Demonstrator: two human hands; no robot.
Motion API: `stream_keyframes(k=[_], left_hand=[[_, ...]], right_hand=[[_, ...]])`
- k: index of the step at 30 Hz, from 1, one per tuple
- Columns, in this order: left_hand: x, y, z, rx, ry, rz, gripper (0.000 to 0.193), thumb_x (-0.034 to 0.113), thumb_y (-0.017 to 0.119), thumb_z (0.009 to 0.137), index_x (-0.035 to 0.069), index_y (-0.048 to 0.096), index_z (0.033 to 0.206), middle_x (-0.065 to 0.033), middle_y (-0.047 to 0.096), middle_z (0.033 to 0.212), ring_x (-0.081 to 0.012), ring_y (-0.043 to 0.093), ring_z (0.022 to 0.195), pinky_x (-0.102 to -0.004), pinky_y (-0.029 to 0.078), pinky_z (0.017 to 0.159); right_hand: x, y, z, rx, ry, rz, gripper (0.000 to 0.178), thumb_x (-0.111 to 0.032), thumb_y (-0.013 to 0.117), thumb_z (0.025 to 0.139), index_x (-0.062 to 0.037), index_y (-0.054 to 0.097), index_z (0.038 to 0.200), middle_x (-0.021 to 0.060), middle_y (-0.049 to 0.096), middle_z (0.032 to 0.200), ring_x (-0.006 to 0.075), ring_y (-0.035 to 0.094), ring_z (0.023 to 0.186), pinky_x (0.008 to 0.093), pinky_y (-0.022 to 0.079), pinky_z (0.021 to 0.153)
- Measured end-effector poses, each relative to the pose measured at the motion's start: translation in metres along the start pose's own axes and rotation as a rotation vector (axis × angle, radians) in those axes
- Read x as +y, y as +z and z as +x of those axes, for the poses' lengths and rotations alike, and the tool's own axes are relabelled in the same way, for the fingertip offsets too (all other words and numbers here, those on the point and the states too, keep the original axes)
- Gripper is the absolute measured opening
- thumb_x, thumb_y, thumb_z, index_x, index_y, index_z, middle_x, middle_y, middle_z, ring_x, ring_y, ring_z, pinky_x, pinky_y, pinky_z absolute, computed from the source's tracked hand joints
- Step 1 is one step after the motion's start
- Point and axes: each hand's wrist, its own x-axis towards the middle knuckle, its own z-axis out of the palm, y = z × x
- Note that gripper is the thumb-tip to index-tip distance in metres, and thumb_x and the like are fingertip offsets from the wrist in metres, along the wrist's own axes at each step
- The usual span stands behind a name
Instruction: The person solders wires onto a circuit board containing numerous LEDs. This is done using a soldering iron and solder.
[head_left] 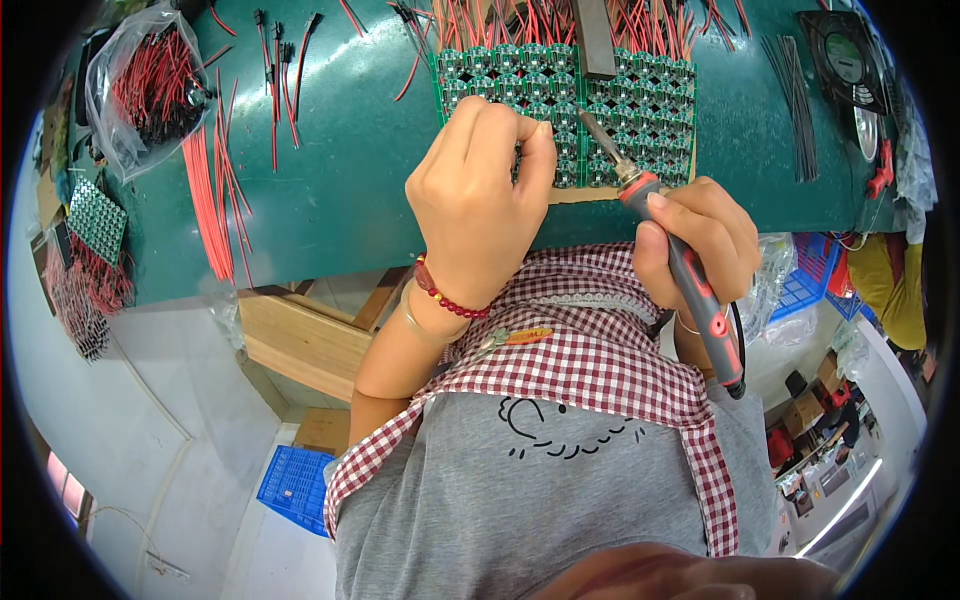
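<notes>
My right hand (718, 238) is wrapped round a grey and red soldering iron (690, 280), whose tip points up and left over the circuit boards. Two panels of small green circuit boards (640, 115) lie side by side on a piece of cardboard at the table's near edge. My left hand (475, 185) is closed in a pinch over the left panel, close to the iron's tip; what its fingers hold is hidden. Red and black wires (480, 22) fan out from the panels' far side. A dark metal bar (594, 40) rests across them between the panels.
Loose red wires (208, 200) and a plastic bag of wires (150, 85) lie left on the green table (340, 190). A green board panel (97, 220) is at the far left. To the right are thin dark strips (790, 105) and a black fan (843, 60).
</notes>
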Motion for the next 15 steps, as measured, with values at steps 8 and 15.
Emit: stream_keyframes(k=[8,15], left_hand=[[-0.0012,-0.0002,0.0,-0.016,0.002,0.011,0.017,-0.002,0.075,0.078,0.002,0.059,0.076,-0.0037,0.055,0.068,-0.012,0.046,0.053,-0.027,0.038,0.048],[-0.0018,0.0023,0.0008,-0.026,0.007,0.011,0.017,-0.003,0.074,0.078,0.003,0.058,0.075,-0.0038,0.056,0.069,-0.0123,0.048,0.053,-0.0269,0.04,0.048]], right_hand=[[0.0044,0.0024,0.003,-0.026,0.001,-0.005,0.021,-0.001,0.073,0.071,0.0002,0.068,0.091,0.0095,0.061,0.07,0.0222,0.059,0.054,0.0307,0.046,0.048],[0.0052,0.0035,0.0041,-0.033,-0.01,-0.009,0.021,-0.001,0.074,0.07,0.0002,0.068,0.09,0.0092,0.061,0.07,0.0218,0.059,0.054,0.0302,0.046,0.047]])
